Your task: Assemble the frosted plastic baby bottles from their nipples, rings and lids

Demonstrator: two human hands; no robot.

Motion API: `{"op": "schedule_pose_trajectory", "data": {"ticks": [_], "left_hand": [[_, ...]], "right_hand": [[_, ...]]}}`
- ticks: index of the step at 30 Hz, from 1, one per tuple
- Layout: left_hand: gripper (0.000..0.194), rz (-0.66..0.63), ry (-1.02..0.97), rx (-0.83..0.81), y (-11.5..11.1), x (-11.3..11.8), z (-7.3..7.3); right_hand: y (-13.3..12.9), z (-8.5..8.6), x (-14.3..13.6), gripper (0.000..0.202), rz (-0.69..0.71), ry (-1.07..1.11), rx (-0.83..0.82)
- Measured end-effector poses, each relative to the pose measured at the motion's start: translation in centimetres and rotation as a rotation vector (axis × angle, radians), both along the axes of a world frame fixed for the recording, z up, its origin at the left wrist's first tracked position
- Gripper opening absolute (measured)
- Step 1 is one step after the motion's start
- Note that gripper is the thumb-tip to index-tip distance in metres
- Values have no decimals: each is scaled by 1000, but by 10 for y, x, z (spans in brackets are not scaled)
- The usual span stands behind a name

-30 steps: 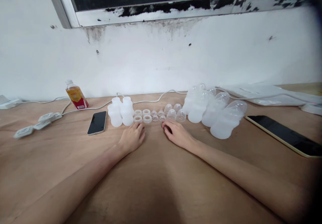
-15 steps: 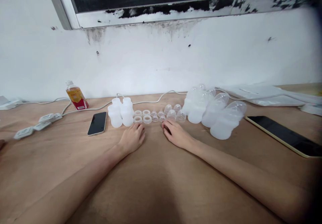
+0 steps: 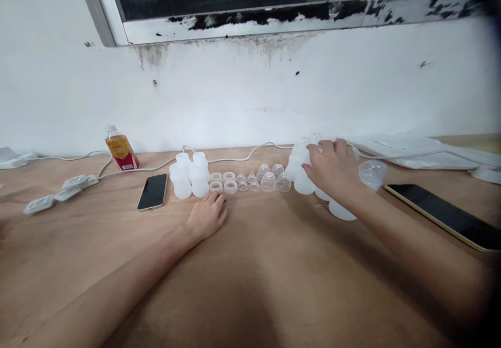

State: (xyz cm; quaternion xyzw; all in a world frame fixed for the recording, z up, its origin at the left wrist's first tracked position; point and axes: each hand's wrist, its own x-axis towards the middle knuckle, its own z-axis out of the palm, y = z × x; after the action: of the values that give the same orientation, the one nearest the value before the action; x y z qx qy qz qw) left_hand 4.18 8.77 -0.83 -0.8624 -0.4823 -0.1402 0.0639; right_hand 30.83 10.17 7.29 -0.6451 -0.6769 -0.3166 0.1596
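Note:
My left hand [image 3: 207, 214] rests on the wooden table, fingers loosely stretched and holding nothing. Just beyond its fingertips stand several milky baby bottle bodies [image 3: 191, 175]. To their right sit several bottle collar rings [image 3: 230, 187], clear nipples [image 3: 254, 186] and clear domed caps [image 3: 268, 181] in small rows. Over a cluster of capped baby bottles [image 3: 300, 160] reaches my right hand [image 3: 332, 168], its thumb and fingers apart. The hand hides part of that cluster, and whether it touches a bottle is unclear. A domed cap [image 3: 372, 174] shows right of my wrist.
A dark phone [image 3: 152, 191] lies left of the bottle bodies, a larger one [image 3: 446, 215] at the right. Behind stand a drink bottle [image 3: 121, 148], power strips [image 3: 67, 193] and a white cable [image 3: 250, 155]. Plastic bags [image 3: 422, 151] lie along the wall.
My right hand has lifted from beside the nipples and moved right, over the capped bottles. The left hand stays at the same spot on the table.

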Motion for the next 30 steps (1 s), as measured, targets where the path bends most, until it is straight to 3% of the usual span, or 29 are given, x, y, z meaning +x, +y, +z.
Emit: {"op": "schedule_pose_trajectory", "data": {"ticks": [4,7,10,12,14,17,20,23,26,30], "left_hand": [[22,-25,-50,44,-2,-1,3],[29,-131,-197,184,-12,3,16],[45,-252,-306,295,-29,12,34],[56,-284,-297,238,-39,19,42],[52,-283,-229,118,-43,23,45],[44,-213,-63,-63,-41,25,40],[45,-113,129,-78,-37,23,32],[40,-94,238,-8,-36,21,28],[38,-198,255,-21,-38,20,32],[34,-276,233,-100,-38,18,42]], "right_hand": [[-13,10,-4,30,-44,33,-108],[-35,24,-16,34,-37,61,-158],[-56,25,-36,36,231,122,-199],[-63,15,-53,34,467,226,-290],[-62,-4,-68,30,604,375,-405],[-52,-37,-81,23,696,595,-495],[-38,-60,-81,23,729,720,-644],[-29,-68,-75,36,749,760,-805],[-29,-64,-73,37,836,716,-923],[-37,-61,-76,31,934,700,-896]]}}
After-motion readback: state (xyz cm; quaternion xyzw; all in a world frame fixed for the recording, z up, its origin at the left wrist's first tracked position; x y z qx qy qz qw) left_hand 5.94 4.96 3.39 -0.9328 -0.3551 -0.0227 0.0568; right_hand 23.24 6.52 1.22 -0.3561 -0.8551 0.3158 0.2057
